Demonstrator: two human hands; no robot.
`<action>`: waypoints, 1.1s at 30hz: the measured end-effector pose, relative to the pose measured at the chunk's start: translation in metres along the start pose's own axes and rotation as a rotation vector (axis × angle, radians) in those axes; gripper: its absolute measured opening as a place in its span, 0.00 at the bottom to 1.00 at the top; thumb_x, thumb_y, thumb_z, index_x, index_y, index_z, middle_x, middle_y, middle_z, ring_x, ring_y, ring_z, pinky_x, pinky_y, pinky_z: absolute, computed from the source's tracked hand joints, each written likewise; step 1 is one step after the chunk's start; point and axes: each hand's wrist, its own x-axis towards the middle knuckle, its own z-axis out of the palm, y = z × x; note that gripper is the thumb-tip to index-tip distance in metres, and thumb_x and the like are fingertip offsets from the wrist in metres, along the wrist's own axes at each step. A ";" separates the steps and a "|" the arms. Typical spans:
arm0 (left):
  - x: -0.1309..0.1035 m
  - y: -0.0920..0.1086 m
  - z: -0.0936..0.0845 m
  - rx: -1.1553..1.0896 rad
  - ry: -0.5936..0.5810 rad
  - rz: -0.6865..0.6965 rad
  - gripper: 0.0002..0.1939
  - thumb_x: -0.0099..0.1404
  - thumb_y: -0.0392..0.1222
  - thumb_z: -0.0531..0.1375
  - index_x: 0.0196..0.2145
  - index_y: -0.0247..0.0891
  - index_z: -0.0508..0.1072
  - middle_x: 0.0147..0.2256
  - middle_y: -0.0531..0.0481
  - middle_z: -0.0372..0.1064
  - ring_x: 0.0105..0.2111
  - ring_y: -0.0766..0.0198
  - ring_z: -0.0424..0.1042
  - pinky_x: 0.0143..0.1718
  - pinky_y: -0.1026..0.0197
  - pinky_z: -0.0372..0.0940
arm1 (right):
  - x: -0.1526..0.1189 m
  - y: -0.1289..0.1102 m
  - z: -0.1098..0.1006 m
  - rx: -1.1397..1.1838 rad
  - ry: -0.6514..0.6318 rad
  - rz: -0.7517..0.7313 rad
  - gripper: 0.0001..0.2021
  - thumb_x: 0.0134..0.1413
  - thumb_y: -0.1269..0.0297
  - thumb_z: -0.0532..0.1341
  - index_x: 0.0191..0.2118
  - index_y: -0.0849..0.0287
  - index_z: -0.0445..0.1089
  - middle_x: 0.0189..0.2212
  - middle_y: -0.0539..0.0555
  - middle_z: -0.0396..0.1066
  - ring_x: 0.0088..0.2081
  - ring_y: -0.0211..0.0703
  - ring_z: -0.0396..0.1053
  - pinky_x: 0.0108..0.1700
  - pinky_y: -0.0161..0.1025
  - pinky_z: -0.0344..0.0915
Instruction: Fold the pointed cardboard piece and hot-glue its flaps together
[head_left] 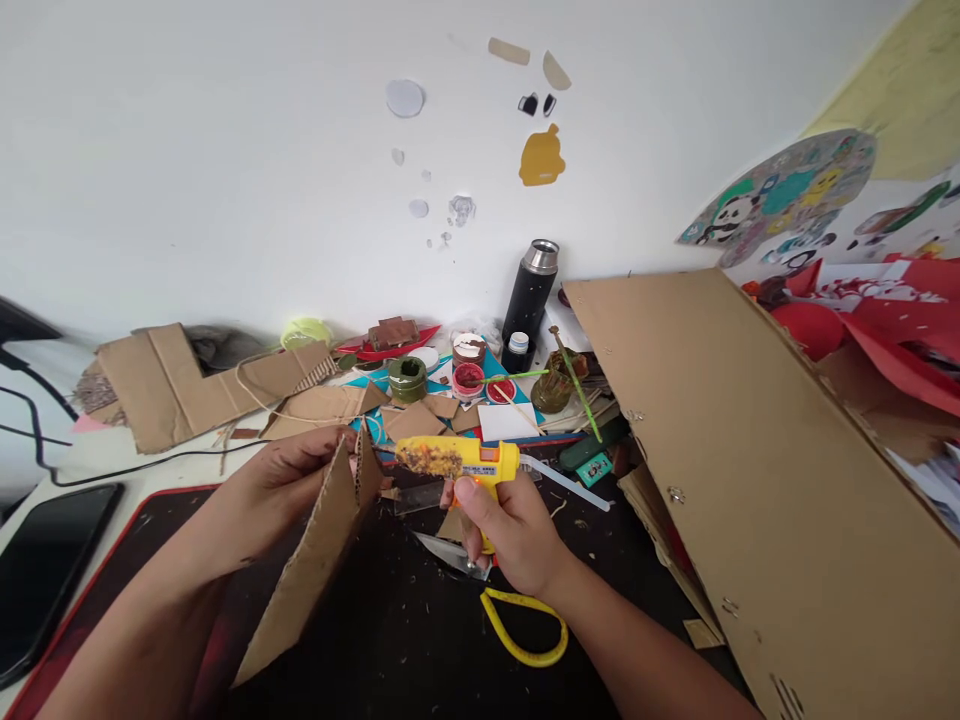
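Note:
My right hand (517, 535) is wrapped round the handle of a yellow hot glue gun (457, 458), with brown stains on its front. A clear glue stick (570, 482) juts from the gun's back end. Its nozzle points left and meets the upper edge of a folded cardboard piece (315, 560). My left hand (289, 480) pinches that cardboard near the top fold, holding it upright; some fingertips are hidden behind it. Below the gun lie scissors (454, 553) with a yellow looped handle (525, 628) nearby on the dark mat (420, 640).
A large cardboard panel (780, 430) leans along the right side. Paint jars (407, 378), a black flask (531, 290) and cardboard scraps (420, 425) crowd the back by the wall. A phone (56, 580) lies at left, with a black cable (165, 462) crossing behind my left hand.

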 end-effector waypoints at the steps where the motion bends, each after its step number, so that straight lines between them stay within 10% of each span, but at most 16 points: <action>1: 0.000 0.000 0.000 -0.001 0.005 -0.005 0.23 0.63 0.65 0.71 0.36 0.41 0.86 0.35 0.46 0.84 0.34 0.58 0.78 0.37 0.61 0.74 | 0.000 0.000 0.000 -0.008 0.001 -0.003 0.34 0.59 0.26 0.62 0.37 0.59 0.71 0.14 0.44 0.61 0.14 0.33 0.58 0.17 0.30 0.54; 33: -0.006 0.004 0.002 0.254 0.089 0.028 0.20 0.71 0.58 0.63 0.44 0.39 0.84 0.42 0.46 0.85 0.38 0.55 0.80 0.40 0.61 0.73 | -0.001 -0.004 0.003 0.018 0.007 0.042 0.34 0.56 0.25 0.64 0.37 0.57 0.69 0.14 0.41 0.59 0.14 0.33 0.58 0.16 0.29 0.53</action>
